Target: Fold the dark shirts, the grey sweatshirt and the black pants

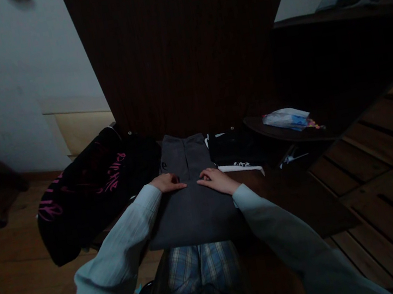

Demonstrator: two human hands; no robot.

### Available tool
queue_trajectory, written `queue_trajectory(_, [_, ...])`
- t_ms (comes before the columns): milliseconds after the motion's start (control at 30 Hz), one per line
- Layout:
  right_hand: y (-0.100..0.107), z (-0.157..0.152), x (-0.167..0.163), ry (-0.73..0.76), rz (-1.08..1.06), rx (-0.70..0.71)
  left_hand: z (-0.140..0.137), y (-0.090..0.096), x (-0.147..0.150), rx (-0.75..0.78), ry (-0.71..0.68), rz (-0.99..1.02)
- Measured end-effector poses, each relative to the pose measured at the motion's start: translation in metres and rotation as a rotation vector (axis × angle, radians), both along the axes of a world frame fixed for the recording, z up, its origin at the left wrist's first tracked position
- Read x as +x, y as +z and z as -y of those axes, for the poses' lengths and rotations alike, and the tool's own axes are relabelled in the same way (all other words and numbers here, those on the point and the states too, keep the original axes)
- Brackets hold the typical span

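Note:
A folded grey garment (196, 213) lies on the dark tabletop in front of me, its lower edge at the table's near side. Its far part has a centre line and a small black mark at the left; whether it is a top or trousers I cannot tell. My left hand (168, 182) rests on its left half, thumb and fingers pinched at a crosswise fold. Opposite it, my right hand (218, 179) pinches the same fold with bent fingers. A small gap separates the two hands. Dim light hides the finer finger details.
Black cloth with pink lettering (86, 191) hangs over the left side. A folded black-and-white garment (235, 150) lies right of the grey one. Farther right, a plastic packet (286, 120) sits on a rounded shelf (274, 134). A tall dark panel (179, 48) stands behind.

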State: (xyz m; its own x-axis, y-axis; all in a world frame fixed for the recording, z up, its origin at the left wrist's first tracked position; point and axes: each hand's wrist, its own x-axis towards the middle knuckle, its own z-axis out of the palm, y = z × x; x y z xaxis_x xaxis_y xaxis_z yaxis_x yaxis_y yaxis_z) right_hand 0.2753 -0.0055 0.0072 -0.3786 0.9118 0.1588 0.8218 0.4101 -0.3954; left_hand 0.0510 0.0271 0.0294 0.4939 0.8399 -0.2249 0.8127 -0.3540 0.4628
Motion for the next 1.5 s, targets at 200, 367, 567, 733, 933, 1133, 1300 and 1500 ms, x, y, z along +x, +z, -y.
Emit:
queue_trajectory(200, [-0.006,-0.007,-0.013,0.136,0.051,-0.005,0.000,-0.014,0.017,0.037,-0.178,0.174])
queue_trajectory(367, [0.000,-0.008,-0.010,0.143,0.017,-0.101,0.000,-0.015,0.015,0.027,-0.246,0.311])
queue_trajectory(567, [-0.004,-0.008,-0.014,0.105,0.154,0.029,0.003,-0.026,0.021,0.202,-0.164,0.162])
queue_trajectory(733, [-0.011,0.002,-0.020,-0.016,0.227,0.120,0.015,-0.029,0.023,0.359,-0.033,-0.034])
queue_trajectory(933, [-0.005,0.008,0.008,-0.113,0.208,0.108,0.018,-0.017,0.006,0.353,0.036,-0.179])
queue_trajectory(1133, [-0.011,0.010,0.043,-0.144,-0.059,0.089,0.012,-0.006,-0.017,0.230,0.022,0.003])
queue_trajectory(1300, [-0.009,0.005,0.042,-0.068,-0.162,0.142,0.005,0.001,-0.019,0.216,-0.074,0.052])
queue_trajectory(1500, [-0.006,-0.009,0.012,0.037,-0.168,-0.068,0.002,0.005,-0.022,0.134,0.012,-0.204])
